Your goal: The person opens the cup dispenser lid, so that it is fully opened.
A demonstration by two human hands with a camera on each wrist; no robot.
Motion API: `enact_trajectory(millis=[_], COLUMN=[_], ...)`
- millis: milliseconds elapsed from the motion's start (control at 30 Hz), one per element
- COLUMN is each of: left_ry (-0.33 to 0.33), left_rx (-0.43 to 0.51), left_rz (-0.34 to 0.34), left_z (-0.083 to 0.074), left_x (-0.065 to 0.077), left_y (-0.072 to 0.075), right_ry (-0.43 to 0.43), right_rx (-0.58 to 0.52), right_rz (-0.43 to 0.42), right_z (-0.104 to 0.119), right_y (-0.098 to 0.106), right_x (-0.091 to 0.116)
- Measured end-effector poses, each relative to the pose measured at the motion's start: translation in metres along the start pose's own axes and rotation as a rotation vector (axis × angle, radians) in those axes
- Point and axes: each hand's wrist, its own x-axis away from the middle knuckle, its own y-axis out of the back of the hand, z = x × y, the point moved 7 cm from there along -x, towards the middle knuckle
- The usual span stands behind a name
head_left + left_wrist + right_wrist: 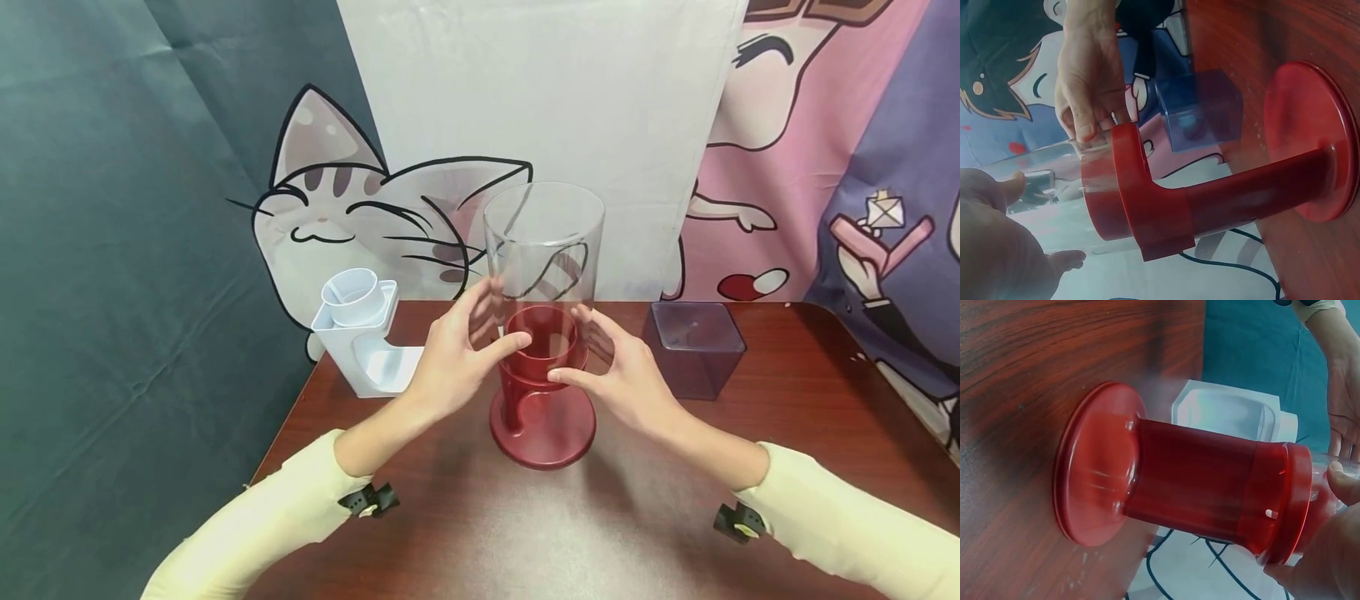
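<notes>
A red stand [543, 433] with a round foot, an upright column and a ring-shaped holder stands on the table. A tall clear cylinder [543, 212], open at its top, rises from the holder, its lower end around a red cup-like part [542, 327]. My left hand [453, 358] holds the cylinder from the left, thumb across the front and fingers along its side. From the right, my right hand [626, 371] holds it lower, close to the red ring [1297, 503], with the thumb in front. The far fingertips are partly hidden behind the cylinder.
To the left stands a white angled holder [341, 354] with a round white cup [352, 298] on top. A dark translucent box [693, 350] is on the right. Printed cloth [600, 100] hangs behind the wooden table [810, 433].
</notes>
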Motion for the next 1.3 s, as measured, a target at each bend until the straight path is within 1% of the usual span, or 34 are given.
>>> enact_trajectory(millis=[267,400,500,600,700,767,900,1000,1100,1167,1300], left_ry=[-0.005,-0.013,-0.038,-0.086,-0.123,-0.134,-0.126,-0.116,-0.093,-0.087,-0.099], left_rx=[-0.007,-0.029,-0.057,-0.055,-0.03,-0.017,-0.01,0.0,-0.006,-0.002,-0.017], left_rz=[-0.004,-0.006,0.003,0.026,0.07,0.125,0.263,0.341,0.38,0.408,0.465], left_z=[0.001,0.004,0.007,0.01,0.017,0.024,0.044,0.058,0.069,0.074,0.081], left_x=[0.005,0.005,0.005,0.003,-0.001,-0.004,-0.008,-0.01,-0.014,-0.017,-0.023], left_y=[0.002,0.006,0.01,0.014,0.018,0.02,0.019,0.017,0.016,0.014,0.008], right_ry=[-0.01,-0.015,-0.008,-0.006,-0.031,-0.052,-0.087,-0.091,-0.088,-0.093,-0.104], right_rx=[-0.019,-0.024,-0.039,-0.06,-0.077,-0.073,-0.037,-0.026,-0.028,-0.025,-0.037], right_rz=[0.015,0.027,0.03,0.024,0.021,0.016,-0.006,-0.025,-0.047,-0.061,-0.065], right_z=[-0.002,-0.003,-0.002,-0.002,-0.003,-0.004,-0.007,-0.008,-0.007,-0.005,-0.004], right_y=[-0.003,-0.004,-0.004,-0.003,-0.001,-0.001,-0.002,-0.004,-0.005,-0.005,-0.006], right_x=[0.003,0.004,0.005,0.006,0.009,0.012,0.02,0.027,0.032,0.036,0.042])
